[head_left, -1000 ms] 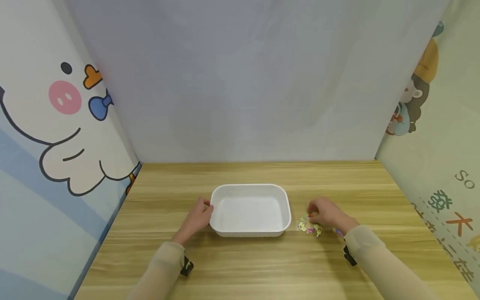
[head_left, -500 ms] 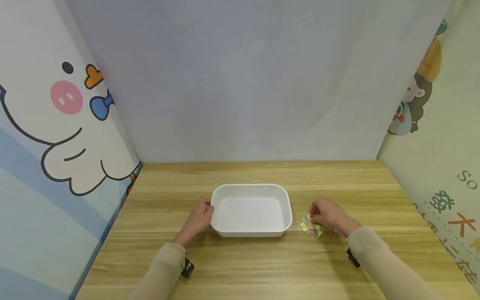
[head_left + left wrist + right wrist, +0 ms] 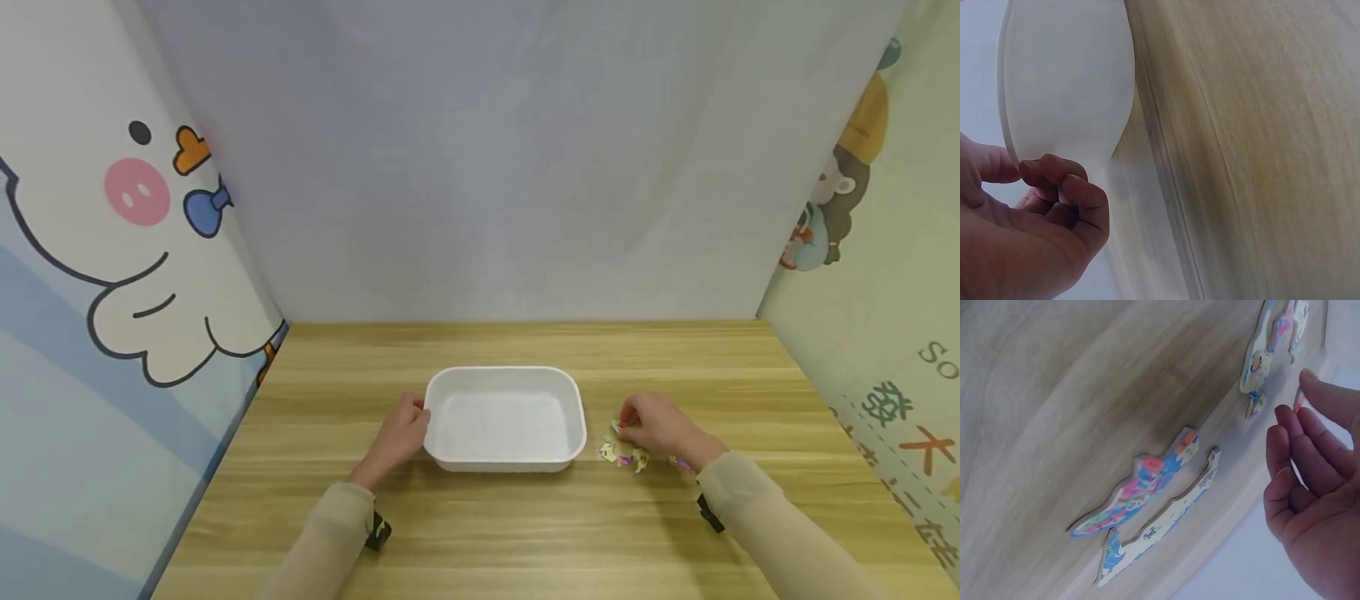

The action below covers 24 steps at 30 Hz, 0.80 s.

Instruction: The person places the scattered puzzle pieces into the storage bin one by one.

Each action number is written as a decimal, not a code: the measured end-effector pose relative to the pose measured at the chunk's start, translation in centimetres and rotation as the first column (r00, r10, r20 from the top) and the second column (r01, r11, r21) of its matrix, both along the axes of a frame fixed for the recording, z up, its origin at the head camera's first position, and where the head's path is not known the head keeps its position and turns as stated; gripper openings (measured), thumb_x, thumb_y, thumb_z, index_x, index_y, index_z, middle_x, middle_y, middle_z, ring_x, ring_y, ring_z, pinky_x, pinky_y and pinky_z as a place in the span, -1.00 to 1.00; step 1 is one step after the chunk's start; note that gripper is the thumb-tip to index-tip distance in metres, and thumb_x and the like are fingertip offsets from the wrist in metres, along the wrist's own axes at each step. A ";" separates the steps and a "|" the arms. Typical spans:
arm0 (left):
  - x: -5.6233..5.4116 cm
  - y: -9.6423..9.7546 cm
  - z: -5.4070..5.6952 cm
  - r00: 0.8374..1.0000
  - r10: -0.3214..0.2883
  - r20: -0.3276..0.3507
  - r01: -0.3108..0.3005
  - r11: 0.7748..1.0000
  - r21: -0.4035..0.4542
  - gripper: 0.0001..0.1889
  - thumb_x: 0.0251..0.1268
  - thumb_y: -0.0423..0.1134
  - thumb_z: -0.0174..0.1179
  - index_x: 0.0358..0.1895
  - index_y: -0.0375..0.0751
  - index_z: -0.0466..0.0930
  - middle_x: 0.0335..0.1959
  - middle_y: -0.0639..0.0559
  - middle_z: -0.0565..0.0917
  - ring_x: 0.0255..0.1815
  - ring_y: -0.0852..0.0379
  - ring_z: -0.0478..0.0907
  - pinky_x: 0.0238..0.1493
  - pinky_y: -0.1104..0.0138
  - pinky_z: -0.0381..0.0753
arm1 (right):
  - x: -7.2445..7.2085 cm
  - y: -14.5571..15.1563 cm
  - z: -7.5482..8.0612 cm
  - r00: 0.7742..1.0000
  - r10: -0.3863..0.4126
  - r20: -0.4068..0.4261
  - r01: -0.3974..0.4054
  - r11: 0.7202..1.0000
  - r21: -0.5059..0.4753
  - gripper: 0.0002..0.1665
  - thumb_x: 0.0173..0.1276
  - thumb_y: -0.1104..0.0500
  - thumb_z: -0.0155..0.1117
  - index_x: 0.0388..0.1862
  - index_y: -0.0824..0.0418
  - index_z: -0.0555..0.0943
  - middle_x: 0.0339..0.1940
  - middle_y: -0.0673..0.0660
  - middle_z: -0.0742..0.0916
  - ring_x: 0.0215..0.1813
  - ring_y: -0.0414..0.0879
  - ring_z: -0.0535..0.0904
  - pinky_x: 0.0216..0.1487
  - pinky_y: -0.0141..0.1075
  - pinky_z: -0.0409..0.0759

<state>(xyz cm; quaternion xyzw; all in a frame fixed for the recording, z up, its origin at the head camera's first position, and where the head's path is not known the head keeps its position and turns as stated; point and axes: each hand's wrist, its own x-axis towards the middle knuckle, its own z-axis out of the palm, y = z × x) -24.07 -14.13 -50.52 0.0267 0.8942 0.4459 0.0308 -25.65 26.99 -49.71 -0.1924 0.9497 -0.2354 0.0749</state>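
My left hand [image 3: 397, 432] pinches the left rim of a white rectangular tray [image 3: 506, 372], thumb and fingers on its edge. In the left wrist view, the tray's side wall [image 3: 1069, 75] rises past the fingertips. To the right of the tray, my right hand [image 3: 660, 423] pinches a small flat printed piece [image 3: 1299, 399] with red on it, mostly hidden by the fingers. Several thin, irregularly cut pieces lie around that hand: a yellowish one [image 3: 640, 459], a pink one [image 3: 624, 460], a colourful long one [image 3: 1141, 487] and a cream-and-blue one [image 3: 1166, 528].
The wooden table [image 3: 480, 533] runs back to a plain pale curtain [image 3: 510, 167]. Printed cartoon panels stand at the left [image 3: 135, 250] and right [image 3: 885, 333]. A black strap device sits at each wrist.
The red-marked piece at my right fingertips has shifted slightly away from me. My left hand keeps its hold on the tray rim. The head view has drifted a little.
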 end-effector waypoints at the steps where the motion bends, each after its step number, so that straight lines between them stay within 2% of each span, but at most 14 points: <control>1: 0.0 0.0 0.0 1.000 -0.002 0.001 0.002 1.000 -0.001 -0.75 0.40 -0.33 -0.08 -0.02 -0.48 0.39 -0.16 -0.20 0.56 -0.12 -0.12 0.50 -0.11 0.06 0.49 | 0.0 0.0 0.0 1.000 0.005 -0.004 -0.005 1.000 -0.008 -0.82 0.12 0.24 0.45 -0.41 0.28 0.60 -0.45 0.02 0.66 -0.35 -0.12 0.58 -0.26 -0.19 0.57; 4: -0.1 0.0 0.1 1.000 -0.004 0.007 0.004 1.000 0.003 -0.74 0.40 -0.33 -0.09 -0.01 -0.48 0.38 -0.18 -0.19 0.54 -0.18 -0.08 0.50 -0.18 0.11 0.50 | -0.1 -0.2 0.2 1.000 0.009 -0.013 -0.009 1.000 -0.029 -0.81 0.13 0.22 0.44 -0.40 0.29 0.61 -0.44 0.04 0.68 -0.35 -0.08 0.61 -0.27 -0.20 0.60; 9: 0.0 -0.1 0.0 1.000 -0.005 -0.006 0.005 1.000 0.007 -0.76 0.38 -0.35 -0.08 -0.03 -0.48 0.39 -0.29 -0.15 0.56 -0.24 -0.07 0.50 -0.20 0.12 0.50 | -0.5 -0.5 0.3 0.999 0.030 -0.022 -0.031 0.998 -0.047 -0.74 0.14 0.24 0.41 -0.26 0.40 0.63 -0.38 0.13 0.72 -0.29 -0.01 0.65 -0.24 -0.19 0.62; 15: 0.1 -0.3 0.0 1.000 0.003 -0.010 -0.003 1.000 0.018 -0.76 0.38 -0.35 -0.07 -0.04 -0.47 0.39 -0.33 -0.15 0.57 -0.21 -0.09 0.50 -0.16 0.09 0.49 | -1.4 -1.0 0.7 0.992 0.090 -0.087 -0.093 0.995 -0.026 -0.84 0.14 0.27 0.39 -0.33 0.37 0.69 -0.40 0.13 0.73 -0.33 -0.01 0.66 -0.28 -0.19 0.62; 20: -0.1 -0.2 -0.2 1.000 0.003 -0.001 -0.003 1.000 0.029 -0.77 0.40 -0.34 -0.07 -0.01 -0.44 0.37 -0.29 -0.18 0.59 -0.15 -0.10 0.51 -0.11 0.07 0.49 | -1.8 -1.8 2.0 0.981 0.106 -0.165 -0.114 0.993 -0.036 -0.88 0.12 0.27 0.42 -0.39 0.32 0.71 -0.46 0.10 0.73 -0.39 -0.06 0.65 -0.34 -0.20 0.61; 24: -0.1 -0.1 -0.3 1.000 0.009 -0.004 -0.008 1.000 0.026 -0.79 0.40 -0.34 -0.07 -0.03 -0.42 0.37 -0.30 -0.17 0.58 -0.17 -0.09 0.51 -0.13 0.08 0.50 | -2.2 -2.6 3.2 0.977 0.109 -0.182 -0.121 0.991 -0.059 -0.87 0.11 0.26 0.44 -0.39 0.32 0.71 -0.47 0.08 0.72 -0.42 -0.11 0.63 -0.36 -0.24 0.60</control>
